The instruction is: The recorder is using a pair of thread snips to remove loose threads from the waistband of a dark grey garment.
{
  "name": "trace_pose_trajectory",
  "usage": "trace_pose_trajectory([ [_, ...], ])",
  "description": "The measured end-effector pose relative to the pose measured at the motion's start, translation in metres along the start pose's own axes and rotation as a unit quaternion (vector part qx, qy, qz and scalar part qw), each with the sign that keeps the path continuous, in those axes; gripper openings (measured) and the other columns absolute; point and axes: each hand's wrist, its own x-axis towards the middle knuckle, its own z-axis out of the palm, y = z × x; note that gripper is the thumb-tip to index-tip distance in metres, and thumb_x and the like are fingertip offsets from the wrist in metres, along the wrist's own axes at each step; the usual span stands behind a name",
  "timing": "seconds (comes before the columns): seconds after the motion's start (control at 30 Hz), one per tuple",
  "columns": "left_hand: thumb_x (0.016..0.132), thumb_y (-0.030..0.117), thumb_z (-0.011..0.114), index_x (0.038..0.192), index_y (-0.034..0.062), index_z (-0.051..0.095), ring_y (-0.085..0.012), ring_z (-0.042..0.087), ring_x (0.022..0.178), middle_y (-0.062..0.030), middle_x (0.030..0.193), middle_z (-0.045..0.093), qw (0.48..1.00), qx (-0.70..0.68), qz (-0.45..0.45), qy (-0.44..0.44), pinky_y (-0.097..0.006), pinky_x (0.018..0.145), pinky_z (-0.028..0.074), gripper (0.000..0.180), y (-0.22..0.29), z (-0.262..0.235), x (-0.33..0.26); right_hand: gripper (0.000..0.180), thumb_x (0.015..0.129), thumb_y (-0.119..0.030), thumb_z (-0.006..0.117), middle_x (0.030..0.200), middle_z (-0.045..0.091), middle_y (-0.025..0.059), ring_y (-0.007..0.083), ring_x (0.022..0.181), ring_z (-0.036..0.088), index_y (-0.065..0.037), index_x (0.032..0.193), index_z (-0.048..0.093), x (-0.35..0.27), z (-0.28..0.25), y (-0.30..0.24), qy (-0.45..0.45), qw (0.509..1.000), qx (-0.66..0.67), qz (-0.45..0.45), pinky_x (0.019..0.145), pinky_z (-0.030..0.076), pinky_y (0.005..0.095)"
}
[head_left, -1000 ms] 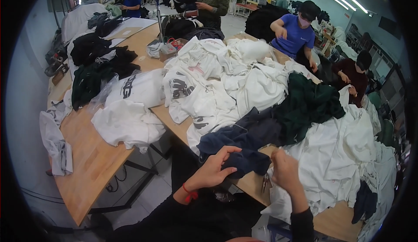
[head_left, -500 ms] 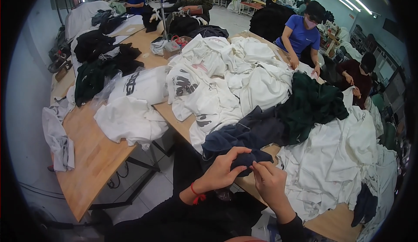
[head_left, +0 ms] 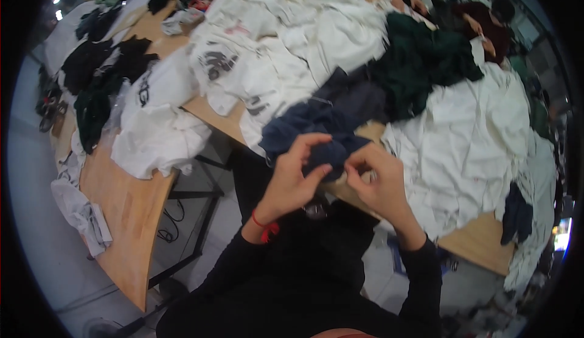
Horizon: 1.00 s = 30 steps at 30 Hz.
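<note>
A navy garment (head_left: 331, 152) lies bunched at the table's near edge, one part of it lifted toward me. My left hand (head_left: 292, 177), with a red string at the wrist, is closed on this cloth, thumb and curved fingers around its edge. Close to the right of it, my right hand (head_left: 383, 177) is pinched, thumb against fingertips, at the garment's edge. Whatever sits in that pinch is too small to make out. A dark grey garment (head_left: 359, 97) adjoins the navy one, and a dark green garment (head_left: 420, 64) lies beyond it.
White garments (head_left: 292, 34) are heaped behind the navy cloth, and more white garments (head_left: 462, 143) spread to the right. On the left stand a second wooden table (head_left: 121, 216) and a printed white plastic bag (head_left: 158, 82). Co-workers' hands (head_left: 407, 0) are busy at the far side.
My view has tilted downward, so the scene sits higher. The right hand's fingertips have drawn slightly away from the left thumb, while the left hand keeps hold of the navy garment.
</note>
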Motion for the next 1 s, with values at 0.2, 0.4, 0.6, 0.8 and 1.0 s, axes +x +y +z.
trace_pose_trajectory([
  [0.2, 0.094, -0.009, 0.075, 0.141, -0.0003, 0.057, -0.0093, 0.068, 0.103, -0.0065, 0.117, 0.071, 0.997, -0.072, 0.01, 0.005, -0.023, 0.088, 0.052, 0.051, -0.018, 0.006, 0.0, 0.018, 0.084, 0.005, 0.078, 0.092, 0.07, 0.0099, 0.0247, 0.073, 0.072, 0.0, 0.101, 0.073, -0.006, -0.007, -0.005, 0.038, 0.998, -0.043, -0.01, 0.064, 0.057, 0.0312],
  [0.4, 0.092, -0.007, 0.074, 0.139, 0.0006, 0.059, -0.0234, 0.075, 0.102, -0.0163, 0.118, 0.072, 0.999, -0.024, 0.036, 0.008, -0.031, 0.09, 0.056, 0.05, -0.012, 0.009, -0.008, 0.019, 0.085, -0.012, 0.085, 0.093, 0.07, 0.0057, 0.0251, 0.068, 0.069, -0.005, 0.1, 0.075, -0.015, 0.004, -0.011, 0.021, 0.968, -0.222, -0.114, 0.059, 0.051, 0.0353],
  [0.6, 0.09, -0.008, 0.076, 0.139, -0.0008, 0.06, -0.008, 0.062, 0.084, -0.0066, 0.099, 0.069, 0.996, 0.045, 0.073, 0.018, -0.023, 0.077, 0.049, 0.052, -0.006, 0.011, -0.01, 0.017, 0.083, -0.005, 0.084, 0.083, 0.066, 0.0079, 0.0276, 0.063, 0.066, -0.004, 0.093, 0.07, -0.013, 0.002, -0.013, -0.017, 0.963, -0.245, -0.109, 0.056, 0.049, 0.0375],
  [0.8, 0.09, -0.008, 0.077, 0.14, 0.0007, 0.059, -0.0066, 0.06, 0.084, -0.0052, 0.097, 0.068, 0.998, 0.036, 0.056, 0.001, -0.021, 0.076, 0.047, 0.054, -0.008, 0.006, -0.01, 0.013, 0.086, -0.003, 0.074, 0.091, 0.057, 0.0104, 0.0286, 0.073, 0.063, -0.003, 0.095, 0.064, -0.004, 0.006, -0.003, -0.067, 0.988, -0.121, -0.076, 0.064, 0.049, 0.0383],
  [1.0, 0.093, -0.011, 0.072, 0.146, -0.0001, 0.052, -0.0121, 0.069, 0.107, -0.011, 0.117, 0.073, 0.993, -0.11, -0.005, -0.039, -0.026, 0.091, 0.054, 0.057, -0.013, 0.001, -0.007, 0.015, 0.086, 0.007, 0.067, 0.112, 0.052, 0.0148, 0.027, 0.094, 0.06, -0.001, 0.094, 0.058, -0.001, 0.01, 0.009, -0.083, 0.993, 0.049, -0.064, 0.08, 0.049, 0.0338],
])
